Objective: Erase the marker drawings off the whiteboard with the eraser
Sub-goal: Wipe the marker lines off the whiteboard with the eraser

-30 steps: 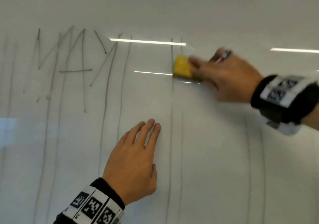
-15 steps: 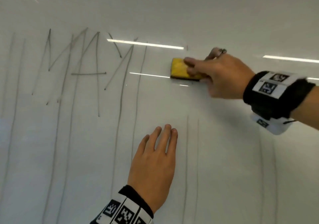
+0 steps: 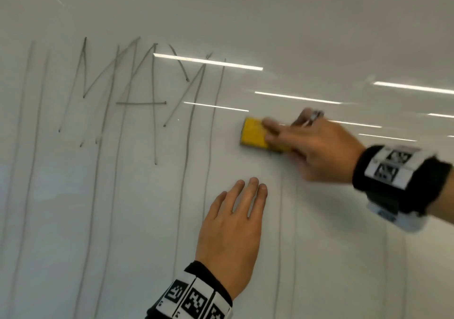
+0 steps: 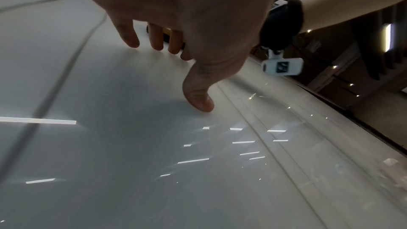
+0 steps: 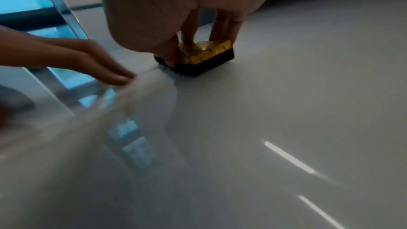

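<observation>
A white whiteboard [image 3: 319, 36] fills the head view, with grey marker letters "MAY" [image 3: 137, 92] at upper left and long vertical marker lines [image 3: 208, 161] running down it. My right hand [image 3: 312, 144] grips a yellow eraser with a black felt base [image 3: 254, 134] and presses it flat on the board, just right of those lines. In the right wrist view the fingers pinch the eraser [image 5: 204, 58] from above. My left hand [image 3: 235, 222] lies flat on the board below the eraser, fingers straight and together, holding nothing; its thumb [image 4: 198, 97] touches the surface.
Two faint vertical lines [image 3: 287, 232] run down below the eraser, to the right of my left hand, and further lines [image 3: 393, 269] show at far right. Ceiling lights reflect as bright streaks [image 3: 208, 61] on the glossy board. The board's edge [image 4: 330, 93] appears in the left wrist view.
The right hand has slid the eraser downward, and the tops of the two vertical lines under it are gone. The left hand stays flat on the board.
</observation>
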The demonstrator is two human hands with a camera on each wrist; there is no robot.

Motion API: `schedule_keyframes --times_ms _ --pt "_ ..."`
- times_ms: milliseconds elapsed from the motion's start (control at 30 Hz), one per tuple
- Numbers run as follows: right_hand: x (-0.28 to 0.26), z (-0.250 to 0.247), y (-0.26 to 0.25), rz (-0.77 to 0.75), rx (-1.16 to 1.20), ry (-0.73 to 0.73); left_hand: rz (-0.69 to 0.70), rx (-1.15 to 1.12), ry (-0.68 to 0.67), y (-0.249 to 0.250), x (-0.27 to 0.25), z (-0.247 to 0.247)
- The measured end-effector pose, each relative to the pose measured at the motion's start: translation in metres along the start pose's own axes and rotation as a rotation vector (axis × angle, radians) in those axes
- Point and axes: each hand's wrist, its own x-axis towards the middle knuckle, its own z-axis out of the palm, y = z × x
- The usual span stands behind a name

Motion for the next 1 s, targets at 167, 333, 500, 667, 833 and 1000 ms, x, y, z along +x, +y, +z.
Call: schedule_keyframes --times_ms 167,333,500,667,833,1000 --pt "0.073 -0.033 0.089 0.581 -0.087 0.204 0.047 -0.01 -0.016 -0.01 -0.002 0.0" --pt "0.075 -0.001 -0.004 0.323 0.003 0.218 0.031 -0.044 0.182 -0.039 -0.02 -0.025" --pt "0.057 0.021 -0.068 -0.148 0.032 0.022 -0.16 0.003 0.325 -0.097 -0.047 -0.037" --pt "0.13 -0.008 0.015 0.439 0.002 0.191 -0.323 0.079 0.252 -0.132 -0.074 -0.027" --pt "0.133 0.015 -0.05 0.321 0.028 0.223 -0.307 0.128 0.156 -0.139 -0.088 -0.016" --pt "0.101 0.029 -0.088 -0.067 0.009 0.045 -0.298 0.142 0.122 -0.14 -0.092 -0.014"
